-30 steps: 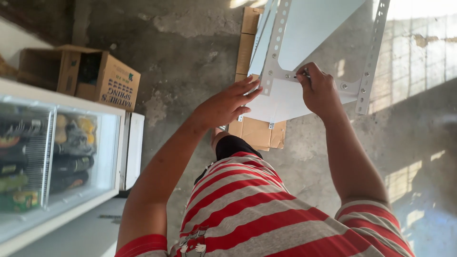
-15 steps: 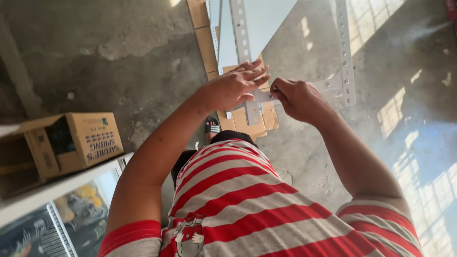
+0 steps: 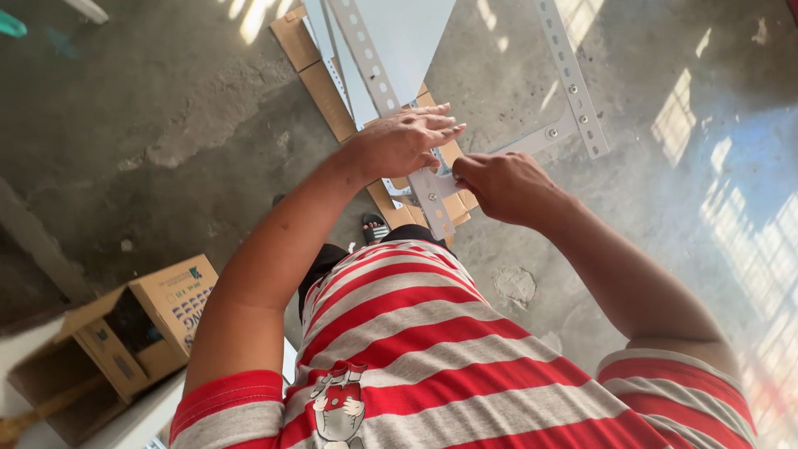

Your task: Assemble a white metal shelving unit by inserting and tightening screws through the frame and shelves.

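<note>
Seen from the head camera, a person in a red-and-grey striped shirt [image 3: 416, 349] bends over a white metal shelf frame [image 3: 416, 41] that rests on flattened cardboard [image 3: 320, 79] on a concrete floor [image 3: 166, 125]. The left hand [image 3: 405, 143] lies flat and spread, fingers apart, across the near perforated upright [image 3: 391, 100], pressing on it just above its lower end. The right hand [image 3: 503, 185] is curled, its fingers pinched together right at the corner bracket [image 3: 436, 185] on that upright; whatever small thing they grip is hidden, so it cannot be told what they clamp. The upright's long axis runs from the hands up and to the left, away from the person, with the shelf panel beside it. A second perforated upright [image 3: 569, 75] stands apart to the right, joined by a cross strip carrying a bolt [image 3: 551, 132]. The right hand is the nearer one to the bracket, touching it from the right. A sandalled foot [image 3: 374, 226] shows below the hands, and an open cardboard box [image 3: 133, 333] sits at the lower left.
</note>
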